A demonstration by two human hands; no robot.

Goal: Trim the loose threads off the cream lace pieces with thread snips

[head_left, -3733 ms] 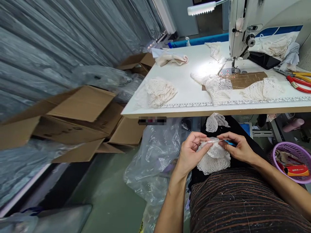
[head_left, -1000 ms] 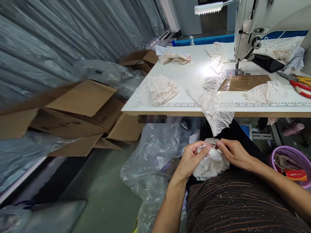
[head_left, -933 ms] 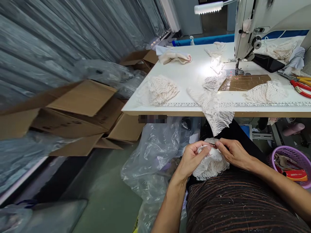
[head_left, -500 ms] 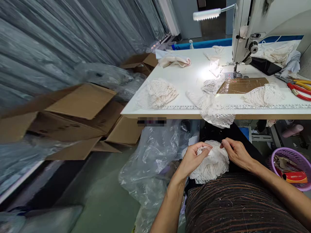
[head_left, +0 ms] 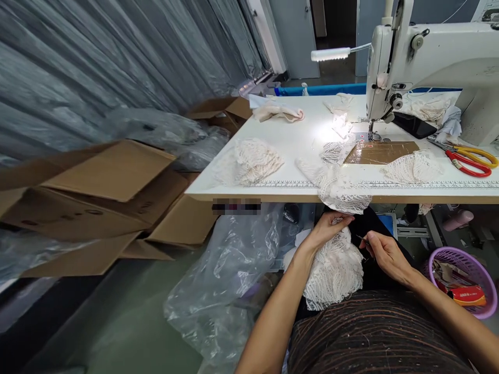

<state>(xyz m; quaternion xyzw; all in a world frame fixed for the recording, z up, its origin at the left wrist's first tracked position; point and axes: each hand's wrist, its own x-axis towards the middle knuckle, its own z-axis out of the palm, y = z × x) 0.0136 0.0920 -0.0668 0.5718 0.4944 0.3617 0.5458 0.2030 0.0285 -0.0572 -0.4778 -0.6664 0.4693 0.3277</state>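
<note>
A bundle of cream lace fabric [head_left: 334,272] lies across my lap, below the table's front edge. My left hand [head_left: 326,230] pinches the upper end of this lace between thumb and fingers. To the right, my right hand [head_left: 385,255] is closed round a small dark pointed tool [head_left: 363,239], mostly hidden by the fingers, so its kind does not show. The tool's tip points left, apart from the lace. Just above my left hand, another lace piece [head_left: 343,189] hangs over the table edge.
A white sewing machine [head_left: 384,72] with a lit lamp [head_left: 330,54] stands on the white table [head_left: 218,179]. Lace pieces [head_left: 255,162] and red and yellow-handled scissors [head_left: 468,158] lie on it. A purple basket [head_left: 432,267] is at right; cardboard boxes [head_left: 113,171] and a plastic bag [head_left: 230,280] are left.
My left hand has moved up and to the right, drawing the lace upward. My right hand has shifted slightly down and right, and the dark tool now shows in it. The view has tilted up.
</note>
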